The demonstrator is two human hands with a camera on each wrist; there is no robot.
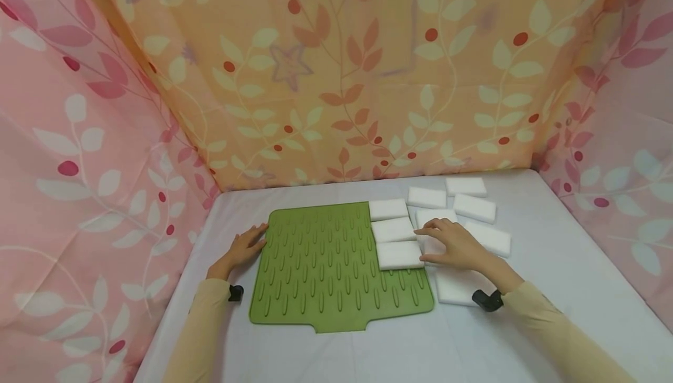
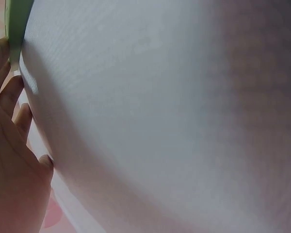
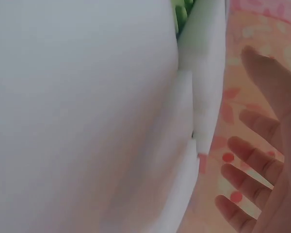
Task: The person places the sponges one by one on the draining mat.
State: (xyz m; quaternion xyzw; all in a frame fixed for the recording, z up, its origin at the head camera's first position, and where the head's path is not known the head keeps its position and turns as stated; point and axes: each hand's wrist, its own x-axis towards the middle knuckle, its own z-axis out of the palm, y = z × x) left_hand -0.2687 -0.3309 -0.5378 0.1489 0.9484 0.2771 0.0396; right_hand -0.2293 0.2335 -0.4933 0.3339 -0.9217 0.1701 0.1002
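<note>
A green mat [image 1: 315, 260] with raised oval ridges lies on the table. My left hand [image 1: 243, 253] rests at its upper left edge with fingers extended; the left wrist view shows the fingertips by the mat's green rim [image 2: 17, 29]. Three white sponge blocks line the mat's right side in a column: a far one [image 1: 388, 209], a middle one [image 1: 393, 230] and a near one [image 1: 401, 255]. My right hand [image 1: 454, 246] hovers at the right ends of the middle and near blocks. In the right wrist view its fingers [image 3: 254, 162] are spread, with nothing between them.
Several more white blocks lie loosely to the right of the mat, among them one at the back [image 1: 466, 187]. Another block [image 1: 454, 289] lies below my right hand, partly hidden by the wrist camera [image 1: 488, 300]. Patterned cloth walls [image 1: 342, 79] enclose the white table [image 1: 399, 351].
</note>
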